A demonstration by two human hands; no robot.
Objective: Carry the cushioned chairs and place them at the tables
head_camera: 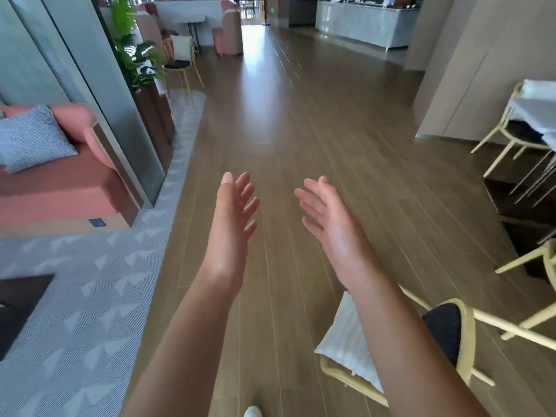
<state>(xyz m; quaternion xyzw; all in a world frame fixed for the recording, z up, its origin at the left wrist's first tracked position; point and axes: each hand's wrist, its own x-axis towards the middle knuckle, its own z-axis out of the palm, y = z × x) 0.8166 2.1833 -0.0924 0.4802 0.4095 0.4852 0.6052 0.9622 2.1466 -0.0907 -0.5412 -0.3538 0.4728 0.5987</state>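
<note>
Head view: both arms stretched forward over the wooden floor; left hand and right hand held apart, palms turned toward each other, fingers straight and loosely spread, holding nothing and touching nothing.

Nearest cushioned chair low at right, under and beside the right forearm, seen from above; pale yellow frame, dark seat pad, a white striped cushion against its back; not in contact with either hand.

Second chair at the right edge, pale frame with dark seat, pushed in at a table under a white cloth; the yellow frame of another chair shows lower on the same edge, mostly cut off.

Third whole chair, the far chair, stands well ahead on the left beside a potted plant, a pale cushion on its back and dark pad on the seat.

Left side: pink sofa with a grey checked pillow; patterned grey carpet bordering the floor; a counter far back right; a shoe tip at the bottom edge.
</note>
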